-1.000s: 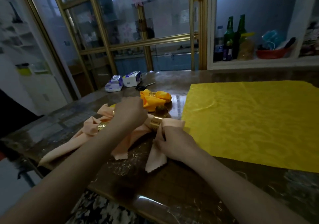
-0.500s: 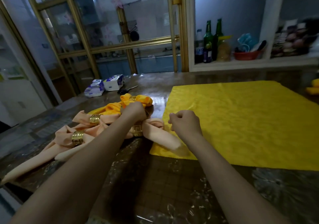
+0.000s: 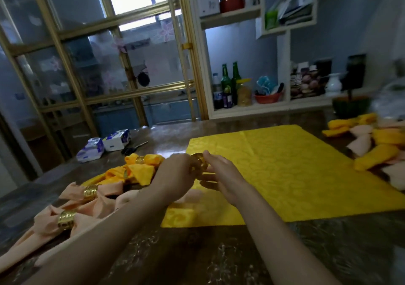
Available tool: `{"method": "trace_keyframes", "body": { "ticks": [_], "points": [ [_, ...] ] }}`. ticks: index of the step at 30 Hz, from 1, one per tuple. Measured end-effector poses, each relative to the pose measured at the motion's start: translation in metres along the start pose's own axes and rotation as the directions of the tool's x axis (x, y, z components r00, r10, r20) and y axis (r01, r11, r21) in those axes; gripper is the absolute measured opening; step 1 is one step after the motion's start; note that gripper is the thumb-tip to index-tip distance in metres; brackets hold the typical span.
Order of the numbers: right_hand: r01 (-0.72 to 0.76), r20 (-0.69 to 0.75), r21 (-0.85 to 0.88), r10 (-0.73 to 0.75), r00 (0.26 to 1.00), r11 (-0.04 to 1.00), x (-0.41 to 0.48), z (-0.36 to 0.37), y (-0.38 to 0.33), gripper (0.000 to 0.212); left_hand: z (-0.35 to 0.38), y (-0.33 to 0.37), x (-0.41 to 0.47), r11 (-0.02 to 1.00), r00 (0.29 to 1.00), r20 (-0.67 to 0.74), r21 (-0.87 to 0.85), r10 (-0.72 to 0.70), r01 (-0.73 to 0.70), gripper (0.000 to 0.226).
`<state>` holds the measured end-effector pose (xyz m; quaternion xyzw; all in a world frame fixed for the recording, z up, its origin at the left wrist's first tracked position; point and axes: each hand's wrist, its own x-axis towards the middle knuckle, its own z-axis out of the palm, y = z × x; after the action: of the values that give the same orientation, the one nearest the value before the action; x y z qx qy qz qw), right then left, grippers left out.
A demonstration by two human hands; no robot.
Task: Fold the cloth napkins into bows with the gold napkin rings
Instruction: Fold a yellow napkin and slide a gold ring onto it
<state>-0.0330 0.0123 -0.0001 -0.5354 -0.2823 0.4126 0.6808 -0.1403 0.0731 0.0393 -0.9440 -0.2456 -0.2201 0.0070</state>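
One gold ring (image 3: 198, 161) is in play, seen from the head view, and it is held up between both hands, just above the left edge of the yellow napkin (image 3: 295, 175). The left hand (image 3: 175, 175) is curled onto the ring from the side away from the napkin. The right hand (image 3: 221, 172) is closed on its other side, thumb above and fingers below, so both grips are clamped on the same ring. Blur softens the fingertips, but no gap is seen between skin and metal.

The yellow napkin is spread flat and unfolded on the tabletop (image 3: 197, 258). From the grips it runs out to the right and away, its long side lying left to right. The right hand is judged nearer to its middle; the left hand is nearer its near-left corner.

Left of the napkin, finished yellow bows (image 3: 142, 170) and peach bows (image 3: 83, 214) are laid with rings already on. Beyond its right edge, a heap of loose napkins (image 3: 377, 155) is waiting.

The napkin has not yet been gathered, so the ring probably has to be parked in one hand or set down first.
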Motion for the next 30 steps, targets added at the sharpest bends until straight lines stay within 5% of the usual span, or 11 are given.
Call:
{"method": "trace_keyframes", "body": {
  "ticks": [5, 9, 13, 17, 20, 27, 30],
  "points": [
    [0.049, -0.064, -0.030, -0.051, 0.997, 0.998, -0.038, -0.055, -0.013, 0.010, 0.023, 0.047, -0.004, 0.975, 0.976, 0.064, 0.060, 0.210, -0.214, 0.021],
    [0.046, -0.322, -0.252, -0.129, 0.938, 0.967, -0.073, -0.121, -0.028, 0.022, 0.050, 0.102, -0.009, 0.947, 0.979, -0.049, -0.246, 0.199, -0.205, 0.035],
    [-0.033, -0.499, -0.382, -0.176, 0.849, 0.924, -0.112, -0.206, -0.046, 0.027, 0.083, 0.155, 0.003, 0.915, 0.967, 0.123, -0.369, 0.223, -0.164, 0.049],
    [-0.125, -0.708, -0.368, -0.191, 0.680, 0.921, -0.163, -0.280, -0.058, 0.024, 0.110, 0.215, 0.014, 0.925, 0.899, 0.280, -0.275, 0.336, -0.261, 0.065],
    [-0.230, -0.733, -0.365, -0.126, 0.669, 0.902, -0.186, -0.303, -0.057, 0.028, 0.127, 0.231, 0.020, 0.948, 0.886, 0.358, -0.225, 0.296, -0.226, 0.061],
    [-0.348, -0.764, -0.576, -0.335, 0.552, 0.740, -0.196, -0.324, -0.053, 0.023, 0.126, 0.234, 0.012, 0.951, 0.964, 0.106, -0.220, 0.243, -0.216, 0.026],
    [-0.379, -0.778, -0.574, -0.339, 0.529, 0.726, -0.196, -0.329, -0.055, 0.020, 0.113, 0.226, 0.001, 0.919, 0.973, 0.082, -0.354, 0.217, -0.175, 0.022]
  ]
}}
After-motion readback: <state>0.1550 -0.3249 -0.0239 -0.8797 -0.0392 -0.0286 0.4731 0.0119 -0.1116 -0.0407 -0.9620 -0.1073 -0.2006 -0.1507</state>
